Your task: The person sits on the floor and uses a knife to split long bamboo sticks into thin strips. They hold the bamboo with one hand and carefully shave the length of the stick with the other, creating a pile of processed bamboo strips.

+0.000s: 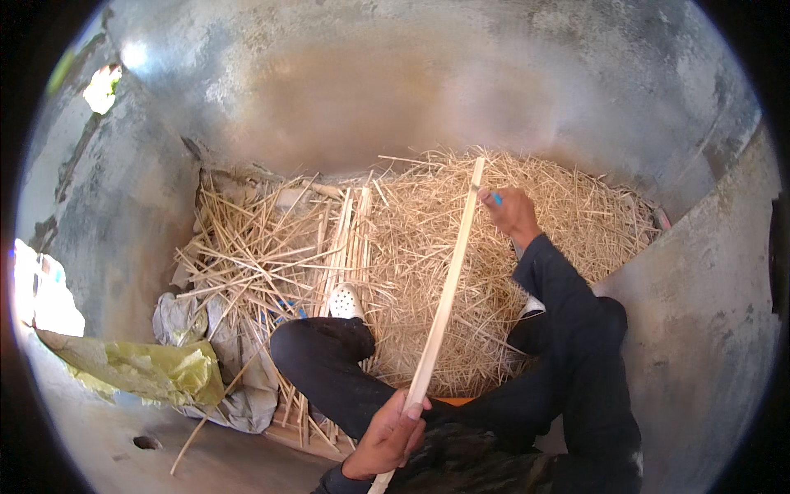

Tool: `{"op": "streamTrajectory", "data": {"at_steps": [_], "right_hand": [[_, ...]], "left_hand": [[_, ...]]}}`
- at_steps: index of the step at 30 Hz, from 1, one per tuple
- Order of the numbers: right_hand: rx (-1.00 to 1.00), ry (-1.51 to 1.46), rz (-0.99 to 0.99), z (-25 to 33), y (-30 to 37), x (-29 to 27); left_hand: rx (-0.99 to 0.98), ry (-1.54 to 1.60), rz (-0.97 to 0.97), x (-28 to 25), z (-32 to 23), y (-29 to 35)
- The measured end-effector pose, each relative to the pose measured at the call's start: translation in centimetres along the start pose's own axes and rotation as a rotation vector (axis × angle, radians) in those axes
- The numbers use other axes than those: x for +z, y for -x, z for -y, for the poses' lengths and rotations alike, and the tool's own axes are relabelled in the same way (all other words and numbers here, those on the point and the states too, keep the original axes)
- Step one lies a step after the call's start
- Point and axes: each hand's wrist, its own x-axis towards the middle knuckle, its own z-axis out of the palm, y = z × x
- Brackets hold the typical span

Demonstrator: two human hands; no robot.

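A long pale strip of split bamboo or wood point(448, 288) slants from my lap up over the pile of shavings. Low in the view, my left hand point(391, 436) is closed around its near part. My right hand point(512, 212) is closed beside the strip's far end. A small blue piece point(497, 198) shows at its fingers, and a dark narrow bit touches the strip there. What the right hand grips is mostly hidden, so its kind cannot be made out.
Dry shavings point(568, 214) are heaped ahead of me between grey walls point(370, 90). Thin sticks point(247, 247) lie tangled at the left, beside several straight strips point(352, 239). A yellowish sheet point(156, 370) and grey cloth point(251, 395) are lower left. My bent legs flank the pile's near side.
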Motion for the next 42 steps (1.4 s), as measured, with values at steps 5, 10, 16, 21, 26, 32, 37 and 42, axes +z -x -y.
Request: {"op": "streamTrajectory", "data": {"at_steps": [5,10,16,21,26,32,37,42], "right_hand": [[0.188,0.052,-0.214,-3.2,-4.3,-1.3],[0.273,-0.030,-0.125,-4.2,-1.5,-0.9],[-0.368,-0.187,0.134,10.9,11.4,-3.1],[-0.414,-0.062,0.141,11.2,8.8,-3.5],[-0.434,-0.038,0.047,11.8,8.1,-2.3],[-0.262,-0.028,0.121,9.1,5.5,-0.5],[-0.388,-0.051,0.089,10.7,6.8,-0.8],[-0.367,0.087,-0.069,6.0,2.1,-1.5]], "left_hand": [[-0.037,0.015,0.026,0.8,-0.5,-0.1],[0.055,-0.102,-0.055,-1.1,0.1,-0.2],[0.105,-0.221,-0.131,-0.4,-2.2,-2.2],[0.210,-0.318,-0.170,-0.3,-1.1,-1.4],[0.240,-0.349,-0.209,-0.7,-1.1,-0.8],[0.165,-0.278,-0.181,-1.0,-0.9,0.4],[0.146,-0.206,-0.137,-1.2,-0.7,0.9],[0.131,-0.180,-0.094,-0.7,-0.3,1.1]]}}
